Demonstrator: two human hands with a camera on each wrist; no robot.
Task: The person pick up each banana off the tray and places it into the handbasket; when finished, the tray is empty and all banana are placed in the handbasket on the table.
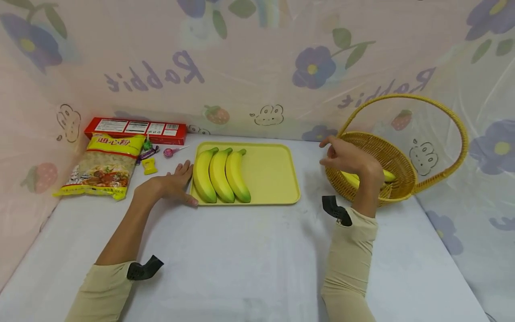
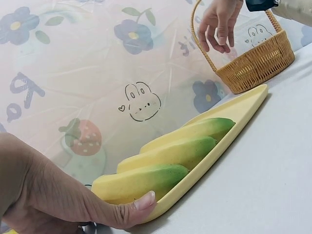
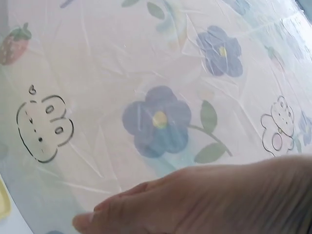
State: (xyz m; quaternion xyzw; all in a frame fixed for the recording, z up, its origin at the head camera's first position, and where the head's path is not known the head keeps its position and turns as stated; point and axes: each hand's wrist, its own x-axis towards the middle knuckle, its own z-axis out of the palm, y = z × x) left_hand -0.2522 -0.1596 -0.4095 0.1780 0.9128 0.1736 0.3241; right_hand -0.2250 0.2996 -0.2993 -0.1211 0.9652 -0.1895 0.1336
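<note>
Three yellow bananas with green tips (image 1: 221,176) lie side by side on the left part of a pale yellow tray (image 1: 271,174). My left hand (image 1: 170,182) rests against the tray's left edge, fingers extended, its thumb (image 2: 139,207) on the near corner of the rim. Over the left side of a woven basket (image 1: 402,167) hovers my right hand (image 1: 348,156), fingers loosely bent and nothing held. Inside the basket, partly hidden by that hand and wrist, is yellow fruit (image 1: 388,176) that looks like bananas. In the right wrist view only the right hand (image 3: 195,202) shows against the curtain.
On the left stand a yellow food bag (image 1: 106,165) and a long red box (image 1: 137,129). Beside them lie a pink lollipop (image 1: 169,152), a yellow wrapped candy (image 1: 149,166) and a purple candy (image 1: 148,154). The basket's tall handle (image 1: 462,134) arches up. A patterned curtain (image 1: 257,67) encloses the table.
</note>
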